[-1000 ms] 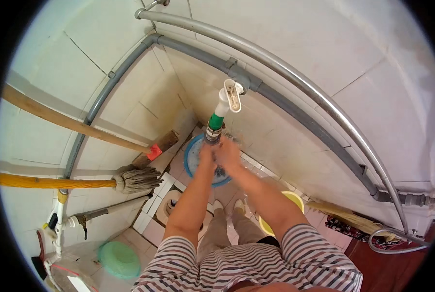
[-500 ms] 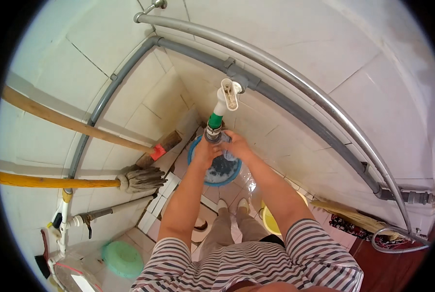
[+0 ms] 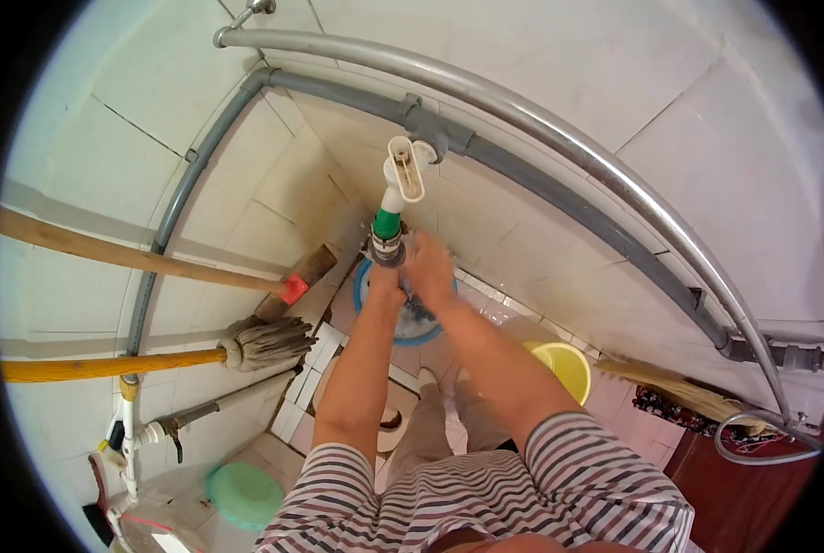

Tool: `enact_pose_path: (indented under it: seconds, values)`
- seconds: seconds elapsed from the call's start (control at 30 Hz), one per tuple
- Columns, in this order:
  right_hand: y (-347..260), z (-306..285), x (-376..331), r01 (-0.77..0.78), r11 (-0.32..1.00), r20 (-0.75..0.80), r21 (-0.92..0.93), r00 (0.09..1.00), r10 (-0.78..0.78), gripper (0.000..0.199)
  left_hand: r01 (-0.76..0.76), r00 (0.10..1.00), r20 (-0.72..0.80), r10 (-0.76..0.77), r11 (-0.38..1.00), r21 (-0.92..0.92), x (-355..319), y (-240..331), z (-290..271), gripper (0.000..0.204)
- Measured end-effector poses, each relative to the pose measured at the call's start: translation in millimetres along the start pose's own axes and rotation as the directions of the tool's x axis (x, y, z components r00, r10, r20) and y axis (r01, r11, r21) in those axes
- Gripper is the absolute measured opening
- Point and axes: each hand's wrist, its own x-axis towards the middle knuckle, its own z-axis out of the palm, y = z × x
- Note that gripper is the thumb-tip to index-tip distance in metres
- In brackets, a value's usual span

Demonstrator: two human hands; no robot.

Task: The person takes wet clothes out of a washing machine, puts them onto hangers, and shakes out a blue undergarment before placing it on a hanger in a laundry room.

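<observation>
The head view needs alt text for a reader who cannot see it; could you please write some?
Seen from above, a person's left hand and right hand meet under a white tap above a blue basin in a white-tiled corner. A mop leans at left; a yellow bucket stands at right.

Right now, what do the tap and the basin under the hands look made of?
Tap: looks like plastic, matte white body with a green collar, no metallic shine. Basin: probably plastic too, with a thin, evenly blue rim. Both hands, left hand and right hand, partly hide it.

Glossy metal pipe (image 3: 559, 138), matt plastic tap (image 3: 403, 175) (white), wood handle (image 3: 126, 249).
</observation>
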Motion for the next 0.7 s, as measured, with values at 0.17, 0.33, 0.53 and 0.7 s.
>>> enact_pose_path:
  seconds: [0.17, 0.33, 0.53, 0.7]
  values:
    - [-12, 15, -27, 0.276, 0.944, -0.122, 0.178, 0.959, -0.257, 0.028, 0.195, 0.981, 0.087, -0.176, 0.923, -0.331, 18, -31, -50, 0.033]
    - [-9, 34, -45, 0.370, 0.907, -0.097, 0.202, 0.929, -0.358, 0.031, 0.241, 0.966, 0.024, -0.259, 0.856, -0.457, -10, 34, -2, 0.034]
    - [32, 19, 30, 0.001, 0.997, -0.061, 0.082, 0.998, 0.004, 0.040, 0.229, 0.928, -0.149, -0.342, 0.838, -0.496, -36, 80, -13, 0.029]
    - [23, 15, 28, 0.240, 0.903, 0.308, 0.355, 0.882, -0.355, 0.035, -0.348, 0.916, 0.077, 0.394, 0.685, 0.640, -13, 3, -50, 0.037]
